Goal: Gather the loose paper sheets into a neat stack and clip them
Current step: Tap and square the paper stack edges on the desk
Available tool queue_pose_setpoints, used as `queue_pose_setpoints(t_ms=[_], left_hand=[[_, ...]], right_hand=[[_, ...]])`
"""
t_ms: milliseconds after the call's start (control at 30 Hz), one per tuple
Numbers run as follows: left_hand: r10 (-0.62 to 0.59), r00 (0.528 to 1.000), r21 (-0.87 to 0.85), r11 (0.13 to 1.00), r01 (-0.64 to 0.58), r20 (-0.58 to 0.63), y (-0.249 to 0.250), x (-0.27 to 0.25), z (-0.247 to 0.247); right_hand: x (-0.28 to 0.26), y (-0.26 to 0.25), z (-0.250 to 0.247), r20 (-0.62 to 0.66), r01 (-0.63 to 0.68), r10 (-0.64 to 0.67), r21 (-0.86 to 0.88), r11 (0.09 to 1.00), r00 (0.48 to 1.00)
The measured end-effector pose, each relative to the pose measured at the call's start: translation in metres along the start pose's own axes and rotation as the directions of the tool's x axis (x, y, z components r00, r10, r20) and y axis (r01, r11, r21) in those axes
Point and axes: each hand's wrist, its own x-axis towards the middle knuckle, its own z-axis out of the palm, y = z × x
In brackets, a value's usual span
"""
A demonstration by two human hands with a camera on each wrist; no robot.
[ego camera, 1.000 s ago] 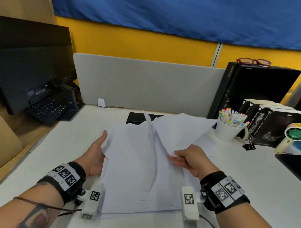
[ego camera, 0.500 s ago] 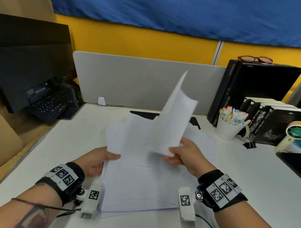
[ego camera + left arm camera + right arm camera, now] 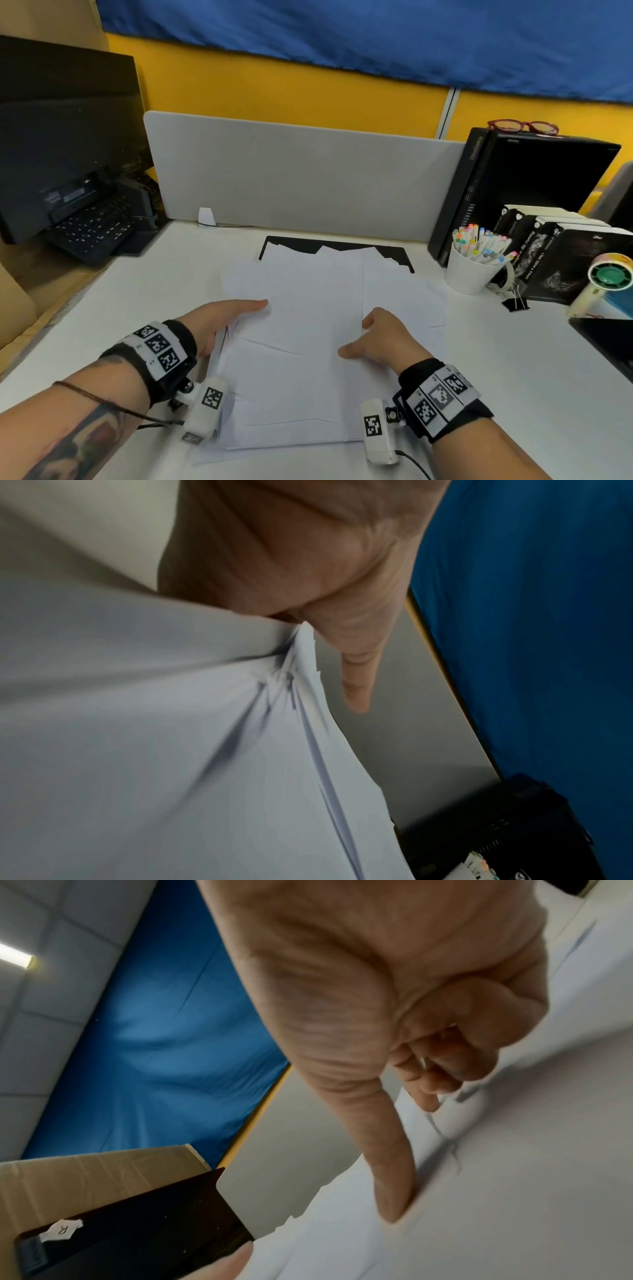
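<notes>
A loose pile of white paper sheets (image 3: 301,346) lies askew in the middle of the white desk (image 3: 513,394), edges uneven. My left hand (image 3: 229,320) holds the pile's left edge, thumb on top and fingers hidden beneath; the left wrist view shows the thumb (image 3: 356,685) over the sheets (image 3: 171,750). At the right edge of the upper sheets, my right hand (image 3: 371,337) has its thumb (image 3: 390,1183) on the paper (image 3: 496,1204) and its fingers curled at the edge. A black binder clip (image 3: 513,302) lies apart on the desk, to the right, beside the mug.
A white mug of pens (image 3: 474,274), books (image 3: 561,260) and a small fan (image 3: 604,284) stand at the right, a black box (image 3: 534,185) behind them. A black mat (image 3: 406,260) shows under the far sheets. A grey divider (image 3: 301,171) closes the back; monitor (image 3: 65,137) and keyboard (image 3: 92,229) at the left.
Half a second ago my right hand held one sheet up in the air; that sheet now lies flat on the pile. Both hands have come to the pile's sides.
</notes>
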Motion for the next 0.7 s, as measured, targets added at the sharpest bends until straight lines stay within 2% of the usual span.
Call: queue_pose_setpoints(t_ms=[100, 133, 200, 233, 267, 300, 333, 400, 433, 533, 600, 700], left_hand=[[0.003, 1.000, 0.018, 1.000, -0.003, -0.023, 0.003, -0.001, 0.004], [0.038, 0.999, 0.019, 0.999, -0.038, -0.032, 0.004, -0.006, 0.008], [0.152, 0.988, 0.006, 0.988, -0.152, -0.037, 0.003, -0.007, 0.011], [0.218, 0.975, -0.004, 0.976, -0.218, -0.033, 0.005, -0.010, 0.013], [0.290, 0.957, -0.041, 0.956, -0.290, -0.018, 0.007, -0.015, 0.014], [0.353, 0.936, -0.074, 0.933, -0.351, 0.008, 0.011, -0.018, 0.013], [0.403, 0.914, -0.098, 0.912, -0.398, 0.042, 0.015, -0.023, 0.013], [0.484, 0.872, -0.134, 0.871, -0.473, 0.073, 0.027, -0.034, 0.013], [0.525, 0.847, -0.144, 0.847, -0.511, 0.087, 0.034, -0.041, 0.014], [0.625, 0.766, -0.177, 0.779, -0.601, 0.147, 0.060, -0.065, 0.021], [0.690, 0.700, -0.156, 0.723, -0.673, 0.184, 0.080, -0.084, 0.026], [0.787, 0.600, -0.063, 0.612, -0.788, 0.145, 0.110, -0.111, 0.032]], right_hand=[[0.007, 0.007, -0.006, 0.072, -0.012, 0.013, -0.005, 1.000, 0.997], [0.008, 0.008, -0.006, 0.083, -0.011, 0.013, -0.029, 1.000, 0.996], [0.012, 0.011, -0.006, 0.003, -0.012, 0.013, -0.021, 1.000, 1.000], [0.012, 0.011, -0.007, -0.072, -0.016, 0.022, 0.089, 0.996, 0.997], [0.012, 0.011, -0.009, -0.133, 0.000, 0.038, 0.274, 0.962, 0.990], [0.012, 0.012, -0.013, -0.172, 0.051, 0.038, 0.485, 0.873, 0.984], [0.011, 0.012, -0.017, -0.195, 0.128, 0.004, 0.659, 0.741, 0.981], [0.005, 0.005, -0.029, -0.200, 0.234, -0.122, 0.829, 0.508, 0.972], [-0.002, -0.002, -0.036, -0.199, 0.264, -0.190, 0.863, 0.432, 0.961], [-0.024, -0.031, -0.060, -0.278, 0.384, -0.320, 0.856, 0.345, 0.906], [-0.038, -0.050, -0.073, -0.368, 0.496, -0.380, 0.804, 0.329, 0.849], [-0.050, -0.069, -0.090, -0.500, 0.631, -0.401, 0.700, 0.335, 0.768]])
